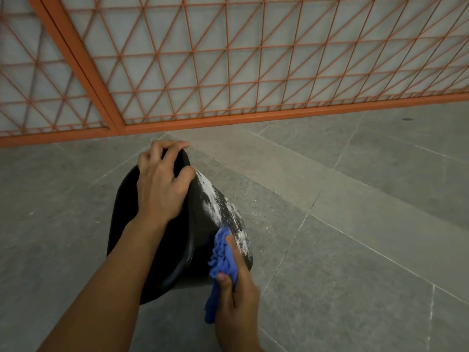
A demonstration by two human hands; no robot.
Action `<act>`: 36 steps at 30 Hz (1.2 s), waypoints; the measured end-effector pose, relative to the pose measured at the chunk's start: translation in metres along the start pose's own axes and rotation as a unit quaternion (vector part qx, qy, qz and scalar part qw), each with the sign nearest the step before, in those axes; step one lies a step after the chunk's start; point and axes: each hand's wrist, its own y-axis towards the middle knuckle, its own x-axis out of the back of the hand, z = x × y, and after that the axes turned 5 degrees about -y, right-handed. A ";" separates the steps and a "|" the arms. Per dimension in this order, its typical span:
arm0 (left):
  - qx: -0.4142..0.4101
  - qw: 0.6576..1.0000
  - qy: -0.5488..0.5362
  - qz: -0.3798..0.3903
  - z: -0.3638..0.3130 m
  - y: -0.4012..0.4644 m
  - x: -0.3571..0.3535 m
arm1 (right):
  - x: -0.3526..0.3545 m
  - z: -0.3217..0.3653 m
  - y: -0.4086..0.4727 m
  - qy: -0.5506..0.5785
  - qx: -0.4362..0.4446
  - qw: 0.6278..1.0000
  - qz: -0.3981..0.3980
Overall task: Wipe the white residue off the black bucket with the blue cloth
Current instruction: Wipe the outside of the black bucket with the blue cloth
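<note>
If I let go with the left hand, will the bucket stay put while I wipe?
Probably not: the bucket lies tilted on the floor, steadied only by the left hand. Its rounded wall would likely roll or slide under the cloth.

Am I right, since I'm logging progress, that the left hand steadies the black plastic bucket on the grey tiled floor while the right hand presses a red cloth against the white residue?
One detail is wrong: the bunched cloth is blue, not red, as the head view shows. The left hand steadies the black plastic bucket; the right hand presses the cloth against the white residue.

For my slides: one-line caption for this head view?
Left hand steadies black bucket; right hand wipes white residue with blue cloth.
</note>
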 end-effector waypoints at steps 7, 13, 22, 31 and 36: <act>0.024 1.000 -0.004 -0.003 0.000 0.003 0.000 | 0.004 -0.006 0.010 0.020 -0.049 0.999 -0.015; 0.007 1.000 -0.004 0.005 -0.001 0.003 -0.001 | 0.000 0.001 0.002 0.023 -0.027 0.999 -0.005; 0.012 1.000 -0.005 -0.005 0.001 0.002 0.000 | 0.007 -0.003 -0.002 0.024 -0.087 0.996 0.003; 0.007 1.000 -0.004 -0.002 -0.001 0.002 0.001 | 0.011 -0.005 0.003 0.011 -0.161 0.987 -0.021; 0.001 1.000 -0.007 -0.001 -0.001 0.000 0.000 | 0.017 -0.003 0.004 -0.025 -0.191 0.980 -0.041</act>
